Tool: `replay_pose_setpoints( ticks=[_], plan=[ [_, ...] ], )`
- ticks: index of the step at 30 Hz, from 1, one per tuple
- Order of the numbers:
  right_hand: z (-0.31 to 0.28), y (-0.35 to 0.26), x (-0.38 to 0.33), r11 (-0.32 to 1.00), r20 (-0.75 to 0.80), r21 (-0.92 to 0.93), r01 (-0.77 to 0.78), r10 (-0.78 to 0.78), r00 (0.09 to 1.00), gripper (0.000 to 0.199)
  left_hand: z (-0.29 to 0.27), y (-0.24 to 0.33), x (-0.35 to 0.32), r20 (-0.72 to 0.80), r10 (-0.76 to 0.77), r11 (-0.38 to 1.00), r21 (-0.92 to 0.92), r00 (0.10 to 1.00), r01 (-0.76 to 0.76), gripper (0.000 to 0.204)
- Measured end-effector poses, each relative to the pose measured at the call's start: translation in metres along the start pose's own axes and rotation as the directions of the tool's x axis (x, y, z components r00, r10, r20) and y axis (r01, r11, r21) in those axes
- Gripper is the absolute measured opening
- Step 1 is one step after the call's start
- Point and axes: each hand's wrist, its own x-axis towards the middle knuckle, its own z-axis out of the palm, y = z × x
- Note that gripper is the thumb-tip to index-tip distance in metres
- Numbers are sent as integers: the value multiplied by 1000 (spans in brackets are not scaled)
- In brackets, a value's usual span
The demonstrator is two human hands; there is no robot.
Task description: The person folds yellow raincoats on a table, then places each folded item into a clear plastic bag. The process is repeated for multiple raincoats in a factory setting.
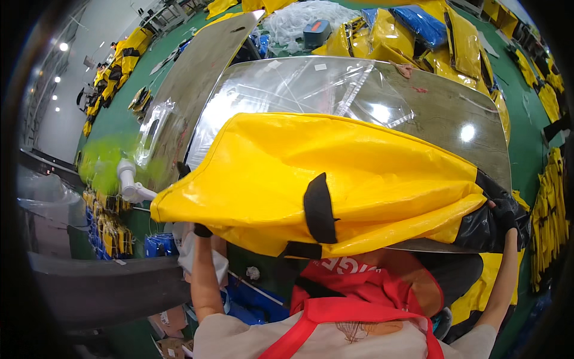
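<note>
A large yellow bag (263,161) of glossy coated fabric lies stretched sideways in front of me, over the near part of the table. It has a black end at the right and black strap pieces (319,207) near its middle. My right hand (505,214), in a black glove, grips the black end, with the thumb showing on top. Under the bag's left end is my left hand (203,230), also black-gloved. The bag covers its fingers, so their hold cannot be seen.
Clear plastic sheeting (287,90) lies on the grey table (442,107) beyond the bag. A white jointed arm (128,179) stands at the left, beside a blurred green patch. Behind the table are yellow bags (382,42), crumpled plastic film (299,21) and a grey-blue box (317,33).
</note>
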Motion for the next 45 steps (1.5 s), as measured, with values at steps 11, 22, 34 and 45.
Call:
replay_pose_setpoints(
  ticks=[11, 22, 34, 45],
  plan=[
    [-3, -24, -13, 985, -206, -14, 172, -171, 964, 42, -32, -2, 77, 521, 324, 940, -81, 789, -332, 39],
    [-6, -36, -8, 995, 14, -80, -53, 54, 998, 45, 6, -30, 28, -97, -90, 900, -433, 991, 40, 47],
    [-9, -57, -21, 997, -60, -7, -81, 80, 995, 51, -65, 127, 34, 525, -36, 933, -287, 850, 217, 31],
    [-12, -62, -24, 987, -164, -140, -84, 61, 985, 49, -111, 98, -16, 280, -219, 944, -182, 935, 276, 45]
  ],
)
